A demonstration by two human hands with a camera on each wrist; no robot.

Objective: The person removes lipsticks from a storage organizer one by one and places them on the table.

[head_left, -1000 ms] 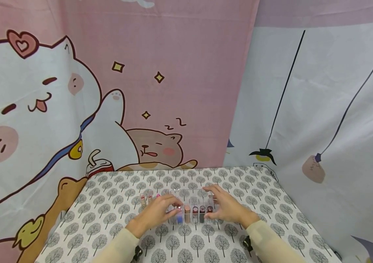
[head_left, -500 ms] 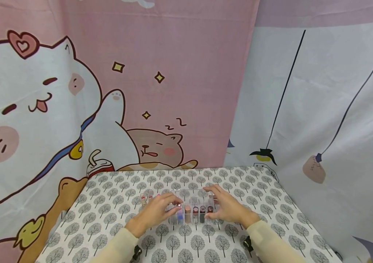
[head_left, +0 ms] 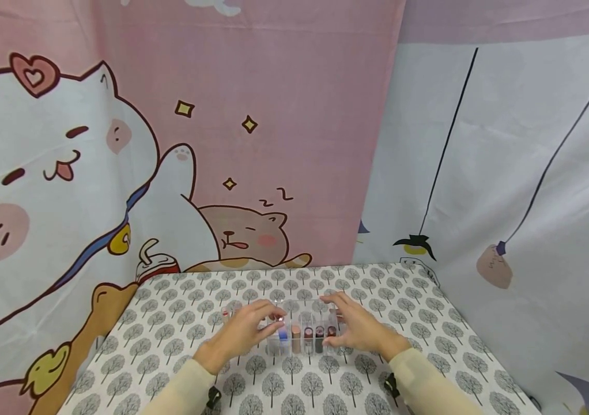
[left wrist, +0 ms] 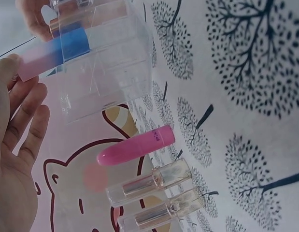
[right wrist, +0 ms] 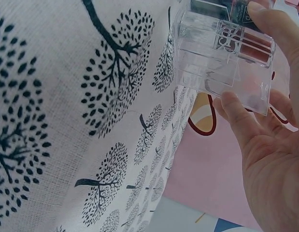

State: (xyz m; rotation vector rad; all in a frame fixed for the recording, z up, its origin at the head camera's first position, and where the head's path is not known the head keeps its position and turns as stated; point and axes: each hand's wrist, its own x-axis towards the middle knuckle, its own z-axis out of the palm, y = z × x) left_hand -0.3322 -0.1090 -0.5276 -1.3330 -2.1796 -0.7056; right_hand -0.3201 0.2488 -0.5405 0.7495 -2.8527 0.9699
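My left hand [head_left: 245, 328] pinches the pink end of a pink-to-blue lipstick tube [left wrist: 55, 53] between thumb and fingertips. The tube's blue end overlaps the left part of a clear plastic lipstick organizer [left wrist: 110, 79] in the left wrist view. My right hand [head_left: 359, 325] grips the organizer's right end, thumb in front and fingers at the back. Several lipsticks stand in its front row, among them a tan tube [head_left: 296, 339], a dark tube [head_left: 319, 340] and a dark red one [right wrist: 255, 47] at the right end.
Left of the organizer stand a bright pink tube [left wrist: 135, 146] and two clear-capped lipsticks, one nearer [left wrist: 151, 181] and one farther left [left wrist: 161, 210]; my left hand mostly hides them in the head view. A tree-print cloth [head_left: 294, 397] covers the table, with cartoon curtains [head_left: 294, 115] behind.
My left hand has shifted slightly left and up, and the pink-to-blue tube sits a little higher with more of it showing. My right hand stays in place on the organizer.
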